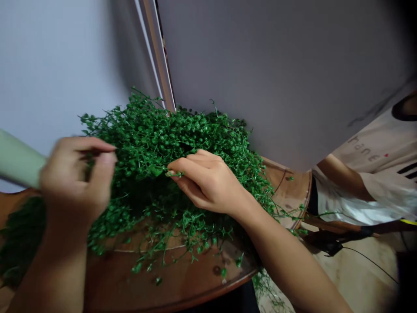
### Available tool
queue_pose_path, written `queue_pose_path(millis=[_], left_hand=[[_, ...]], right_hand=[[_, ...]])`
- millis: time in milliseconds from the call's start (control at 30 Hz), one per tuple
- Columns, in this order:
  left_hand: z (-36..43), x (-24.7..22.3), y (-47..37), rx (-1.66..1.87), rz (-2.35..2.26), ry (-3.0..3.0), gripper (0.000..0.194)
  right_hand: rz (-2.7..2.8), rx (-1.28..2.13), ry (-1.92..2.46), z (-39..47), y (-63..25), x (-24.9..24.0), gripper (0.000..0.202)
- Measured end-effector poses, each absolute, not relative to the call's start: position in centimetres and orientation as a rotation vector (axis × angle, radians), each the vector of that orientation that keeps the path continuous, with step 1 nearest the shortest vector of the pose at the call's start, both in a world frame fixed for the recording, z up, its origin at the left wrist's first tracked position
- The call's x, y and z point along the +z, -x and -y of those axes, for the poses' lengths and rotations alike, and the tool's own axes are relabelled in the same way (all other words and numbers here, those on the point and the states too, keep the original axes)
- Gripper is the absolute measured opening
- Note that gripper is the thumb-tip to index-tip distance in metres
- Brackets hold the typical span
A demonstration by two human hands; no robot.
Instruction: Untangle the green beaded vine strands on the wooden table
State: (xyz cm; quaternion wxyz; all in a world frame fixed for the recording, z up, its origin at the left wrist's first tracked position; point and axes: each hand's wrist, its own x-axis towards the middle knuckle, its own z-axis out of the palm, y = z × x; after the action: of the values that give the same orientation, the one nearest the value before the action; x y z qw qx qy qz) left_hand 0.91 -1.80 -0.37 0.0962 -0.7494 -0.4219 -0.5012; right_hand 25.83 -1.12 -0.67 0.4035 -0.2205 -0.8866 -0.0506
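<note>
A big heap of green plastic-looking stems with small bud-like leaves (pixel 182 130) covers much of the round wooden table (pixel 137 282). In front of the heap, my right hand (pixel 208 180) pinches a small green sprig (pixel 178 174) between thumb and forefinger. My left hand (pixel 80 178), slightly blurred, is raised at the heap's left side. Its fingers are curled and its thumb and forefinger tips come close together. Whether anything lies between them is too small to make out.
Loose green bits (pixel 158 281) are scattered along the table's front. A pale green cylinder-like object (pixel 19 158) juts in behind my left hand. Grey panels (pixel 260 78) rise behind the heap. At the right sits a person in a light shirt (pixel 374 174), with stems trailing that way.
</note>
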Motion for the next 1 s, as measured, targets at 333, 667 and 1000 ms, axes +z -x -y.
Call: queue_pose_path(millis=[333,667,1000], left_hand=[[2.2,-0.8,-3.3,-1.141,0.828,2.619,0.013],[1.6,-0.1,-1.8,-0.936,0.714,2.574,0.018],[0.5,-0.2,1.5,-1.180,0.886,2.123,0.024]], right_hand=[[2.336,-0.171,0.509,1.4,-25.3,-0.8,0.026],[2.446,-0.214,0.468,1.5,-25.4,-0.8,0.027],[2.512,-0.202,0.184,2.9,-25.6,0.1,0.023]])
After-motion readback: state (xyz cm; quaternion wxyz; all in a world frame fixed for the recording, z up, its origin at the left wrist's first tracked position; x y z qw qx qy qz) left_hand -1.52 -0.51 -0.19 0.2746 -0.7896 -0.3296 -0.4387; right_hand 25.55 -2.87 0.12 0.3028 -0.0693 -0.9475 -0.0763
